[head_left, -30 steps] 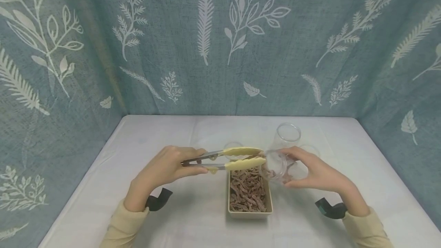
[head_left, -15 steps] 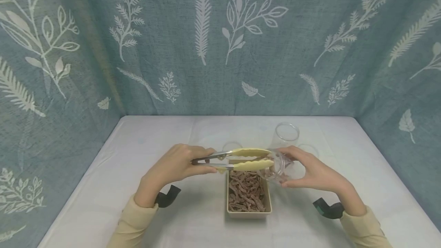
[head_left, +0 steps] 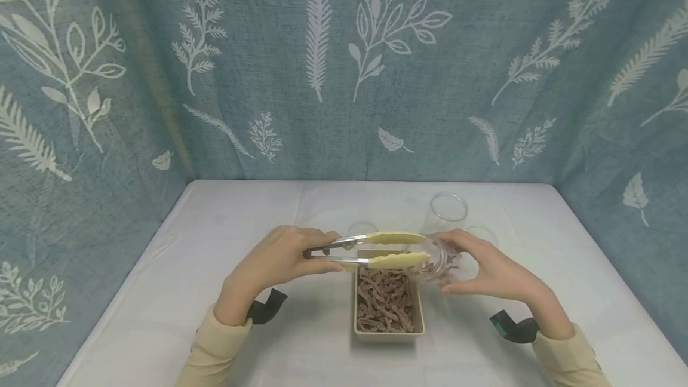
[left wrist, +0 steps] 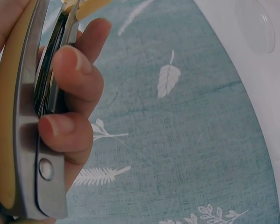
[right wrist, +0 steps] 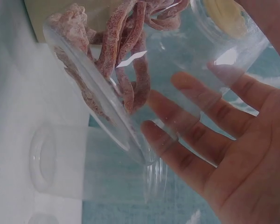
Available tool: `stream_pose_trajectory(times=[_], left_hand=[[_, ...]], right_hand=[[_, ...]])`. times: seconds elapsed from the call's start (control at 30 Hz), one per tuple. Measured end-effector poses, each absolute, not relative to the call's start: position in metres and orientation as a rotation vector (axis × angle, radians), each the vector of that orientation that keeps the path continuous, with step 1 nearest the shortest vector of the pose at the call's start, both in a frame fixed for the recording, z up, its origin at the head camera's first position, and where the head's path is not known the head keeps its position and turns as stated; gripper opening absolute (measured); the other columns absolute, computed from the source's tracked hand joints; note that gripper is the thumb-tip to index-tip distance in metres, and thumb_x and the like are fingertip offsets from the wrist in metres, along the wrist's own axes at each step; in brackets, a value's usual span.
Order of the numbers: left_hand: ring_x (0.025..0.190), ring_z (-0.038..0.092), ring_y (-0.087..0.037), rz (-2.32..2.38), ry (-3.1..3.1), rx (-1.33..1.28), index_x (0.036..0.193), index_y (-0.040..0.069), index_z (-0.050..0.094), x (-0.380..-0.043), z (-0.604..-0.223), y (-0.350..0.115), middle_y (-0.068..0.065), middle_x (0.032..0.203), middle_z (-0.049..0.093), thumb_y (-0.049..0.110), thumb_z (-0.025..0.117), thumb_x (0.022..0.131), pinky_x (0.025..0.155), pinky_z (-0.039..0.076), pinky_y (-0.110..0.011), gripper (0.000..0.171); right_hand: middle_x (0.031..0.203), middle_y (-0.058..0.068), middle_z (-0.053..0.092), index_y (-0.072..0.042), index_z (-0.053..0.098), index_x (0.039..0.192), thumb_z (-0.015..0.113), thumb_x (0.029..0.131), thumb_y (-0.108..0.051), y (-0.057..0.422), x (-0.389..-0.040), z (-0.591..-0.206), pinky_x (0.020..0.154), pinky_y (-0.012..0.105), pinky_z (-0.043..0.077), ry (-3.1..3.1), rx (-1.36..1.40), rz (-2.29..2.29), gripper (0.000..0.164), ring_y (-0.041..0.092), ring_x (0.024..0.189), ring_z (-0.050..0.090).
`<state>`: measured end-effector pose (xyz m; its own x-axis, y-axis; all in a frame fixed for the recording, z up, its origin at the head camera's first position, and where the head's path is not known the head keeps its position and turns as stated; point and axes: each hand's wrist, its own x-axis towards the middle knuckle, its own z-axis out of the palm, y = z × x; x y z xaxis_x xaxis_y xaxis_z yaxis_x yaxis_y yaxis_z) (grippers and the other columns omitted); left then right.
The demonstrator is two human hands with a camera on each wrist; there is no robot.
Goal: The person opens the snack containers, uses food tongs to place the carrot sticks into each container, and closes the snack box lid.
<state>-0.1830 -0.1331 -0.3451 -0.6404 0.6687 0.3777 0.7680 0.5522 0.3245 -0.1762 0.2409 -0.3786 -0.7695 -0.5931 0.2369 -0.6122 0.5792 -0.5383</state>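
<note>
My left hand (head_left: 279, 258) grips metal tongs with yellow scalloped tips (head_left: 398, 260); in the left wrist view its fingers curl round the steel handle (left wrist: 28, 116). Held by my right hand (head_left: 486, 267), a clear jar (head_left: 443, 258) lies tilted on its side, mouth toward the tongs. The tong tips reach into that mouth and stand apart. Reddish-brown dried meat strips (right wrist: 126, 51) lie inside the jar, seen through its wall in the right wrist view. Below the tongs, a beige rectangular box (head_left: 389, 336) holds many similar strips (head_left: 384, 303).
Behind my right hand a second clear jar (head_left: 448, 214) stands upright. Two clear round lids lie on the white table: one lid (head_left: 362, 230) behind the box, another lid (head_left: 482, 234) at the right. A patterned blue curtain (head_left: 344, 136) encloses the back and sides.
My left hand has moved the tongs right, their tips entering the jar's mouth. Strips between the tips a second ago now lie deeper in the jar. My right hand has stayed nearly still.
</note>
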Motion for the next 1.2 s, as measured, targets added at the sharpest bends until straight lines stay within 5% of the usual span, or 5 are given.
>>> stream_pose_trajectory(times=[0.3, 0.6, 0.87, 1.2], left_hand=[[0.055, 0.039, 0.002, -0.645, -2.513, -1.174, 0.110, 0.020, 0.067, -0.180, -0.339, -0.144, 0.015, 0.079, 0.062, 0.047, 0.067, 0.079, 0.053, 0.037, -0.016, 0.041], [0.052, 0.038, 0.002, -0.683, -2.577, -1.067, 0.109, 0.023, 0.067, -0.175, -0.334, -0.158, 0.015, 0.077, 0.062, 0.047, 0.070, 0.077, 0.049, 0.036, -0.018, 0.041], [0.052, 0.036, 0.003, -0.554, -2.617, -1.098, 0.104, 0.018, 0.068, -0.173, -0.337, -0.165, 0.016, 0.069, 0.055, 0.055, 0.072, 0.070, 0.050, 0.035, -0.016, 0.051], [0.057, 0.045, -0.001, -0.356, -2.728, -1.259, 0.114, 0.010, 0.065, -0.186, -0.334, -0.164, 0.008, 0.085, 0.065, 0.064, 0.070, 0.064, 0.053, 0.039, -0.021, 0.074]], right_hand=[[0.131, -0.004, 0.051, -0.019, 0.042, 0.136, 0.082, 0.066, -0.037, 0.252, -0.181, -0.379, 0.092, 0.031, 0.045, -2.690, 1.032, 0.994, 0.082, 0.010, 0.115, 0.050], [0.128, 0.007, 0.053, -0.009, 0.040, 0.136, 0.081, 0.068, -0.006, 0.262, -0.186, -0.379, 0.097, 0.016, 0.037, -2.549, 1.015, 1.306, 0.080, 0.004, 0.117, 0.049], [0.127, 0.012, 0.051, 0.010, 0.031, 0.136, 0.071, 0.062, 0.023, 0.263, -0.191, -0.377, 0.097, 0.022, 0.040, -2.198, 1.080, 1.560, 0.085, 0.014, 0.121, 0.047], [0.130, 0.017, 0.049, 0.013, 0.028, 0.136, 0.065, 0.061, 0.027, 0.263, -0.196, -0.379, 0.098, 0.025, 0.040, -2.054, 1.154, 1.645, 0.085, 0.019, 0.122, 0.048]])
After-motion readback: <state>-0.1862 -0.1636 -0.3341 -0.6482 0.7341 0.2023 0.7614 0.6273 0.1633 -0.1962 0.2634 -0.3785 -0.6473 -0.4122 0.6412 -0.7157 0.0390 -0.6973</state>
